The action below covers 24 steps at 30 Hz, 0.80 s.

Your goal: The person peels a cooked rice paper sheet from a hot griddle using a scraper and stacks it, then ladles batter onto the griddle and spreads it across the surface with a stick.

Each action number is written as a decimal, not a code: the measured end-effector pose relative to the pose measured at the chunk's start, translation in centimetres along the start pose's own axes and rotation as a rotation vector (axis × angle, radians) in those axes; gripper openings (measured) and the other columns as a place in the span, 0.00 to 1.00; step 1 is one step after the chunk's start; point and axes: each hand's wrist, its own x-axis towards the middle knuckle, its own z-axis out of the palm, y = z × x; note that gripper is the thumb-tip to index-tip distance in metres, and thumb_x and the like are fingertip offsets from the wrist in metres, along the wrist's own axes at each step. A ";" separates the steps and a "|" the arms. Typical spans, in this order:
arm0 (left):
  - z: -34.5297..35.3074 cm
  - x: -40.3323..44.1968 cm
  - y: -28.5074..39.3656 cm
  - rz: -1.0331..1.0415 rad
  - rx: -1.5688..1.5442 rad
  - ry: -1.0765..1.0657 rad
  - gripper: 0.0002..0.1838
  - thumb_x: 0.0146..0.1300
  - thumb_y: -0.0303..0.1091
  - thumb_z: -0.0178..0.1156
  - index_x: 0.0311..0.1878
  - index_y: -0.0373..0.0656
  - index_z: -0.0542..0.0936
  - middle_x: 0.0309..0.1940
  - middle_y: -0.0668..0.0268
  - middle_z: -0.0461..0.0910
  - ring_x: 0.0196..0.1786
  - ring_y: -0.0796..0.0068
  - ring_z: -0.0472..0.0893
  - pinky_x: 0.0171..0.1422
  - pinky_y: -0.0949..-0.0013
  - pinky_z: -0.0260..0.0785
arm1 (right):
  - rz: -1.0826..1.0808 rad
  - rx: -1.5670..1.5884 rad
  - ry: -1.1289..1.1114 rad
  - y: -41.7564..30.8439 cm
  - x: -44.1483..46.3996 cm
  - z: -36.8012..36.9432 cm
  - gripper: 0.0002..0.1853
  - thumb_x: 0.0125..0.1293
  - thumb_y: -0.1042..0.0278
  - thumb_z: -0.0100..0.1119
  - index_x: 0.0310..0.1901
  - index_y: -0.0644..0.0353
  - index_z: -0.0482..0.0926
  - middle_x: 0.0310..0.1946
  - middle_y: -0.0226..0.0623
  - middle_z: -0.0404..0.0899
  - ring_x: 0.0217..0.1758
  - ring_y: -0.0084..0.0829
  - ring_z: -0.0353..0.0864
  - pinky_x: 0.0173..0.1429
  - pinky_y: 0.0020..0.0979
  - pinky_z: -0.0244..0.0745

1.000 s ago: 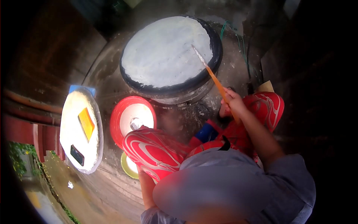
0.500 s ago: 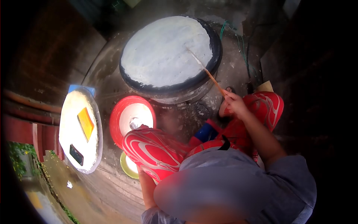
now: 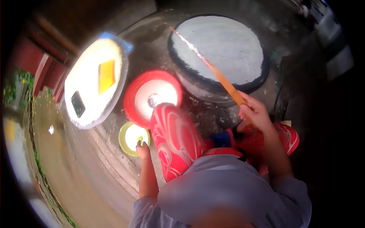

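My right hand (image 3: 255,111) is closed around the wide end of a long orange-brown stick (image 3: 224,80). White residue coats the stick's thin end, which reaches across the left edge of a round black-rimmed griddle (image 3: 267,70). A white layer (image 3: 222,49) covers most of the griddle's top. At the lower left, my left hand (image 3: 143,150) grips a small light-green thing (image 3: 140,139) over a yellow-green bowl (image 3: 122,138) with white contents. Beside that bowl stands a red basin (image 3: 131,97) holding white material and a shiny round object.
On the left, a round pale tray (image 3: 86,72) bears a yellow-orange object (image 3: 106,76) and a dark phone (image 3: 78,103). A blue object (image 3: 127,45) shows behind it. My red-trousered knee (image 3: 175,140) is close to the basin.
The view has turned left. The stick has swung left toward the griddle's left edge. My left hand, hidden by my knee before, now shows at the yellow-green bowl, holding the green thing.
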 end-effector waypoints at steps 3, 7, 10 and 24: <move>-1.7 -3.6 3.7 -0.185 0.593 -0.057 0.29 0.56 0.46 0.57 0.61 0.51 0.66 0.61 0.55 0.60 0.58 0.50 0.66 0.58 0.54 0.63 | -0.140 -0.276 -0.224 -6.2 1.9 3.7 0.24 0.62 0.78 0.52 0.62 0.55 0.68 0.26 0.25 0.75 0.25 0.14 0.68 0.32 0.17 0.67; 0.4 -3.7 -0.6 -0.269 0.406 -0.214 0.30 0.58 0.45 0.55 0.62 0.47 0.61 0.64 0.53 0.53 0.53 0.45 0.72 0.51 0.50 0.69 | -0.554 -0.924 -0.522 -13.4 4.8 11.5 0.23 0.53 0.73 0.59 0.54 0.53 0.76 0.29 0.43 0.80 0.27 0.34 0.79 0.34 0.29 0.72; 1.4 -3.3 -2.7 -0.215 0.280 -0.127 0.22 0.58 0.41 0.54 0.54 0.42 0.68 0.54 0.53 0.68 0.45 0.42 0.76 0.45 0.50 0.72 | -0.658 -1.281 -0.710 -13.0 7.5 19.7 0.18 0.51 0.71 0.58 0.46 0.55 0.80 0.32 0.44 0.81 0.33 0.45 0.80 0.36 0.34 0.74; 0.5 -7.8 -3.3 -0.239 -0.643 -0.049 0.17 0.69 0.42 0.46 0.33 0.38 0.75 0.12 0.75 0.62 0.12 0.84 0.60 0.14 0.76 0.53 | -0.178 -1.404 -0.997 2.8 16.3 38.5 0.16 0.50 0.68 0.58 0.43 0.46 0.82 0.40 0.39 0.81 0.45 0.38 0.80 0.48 0.35 0.74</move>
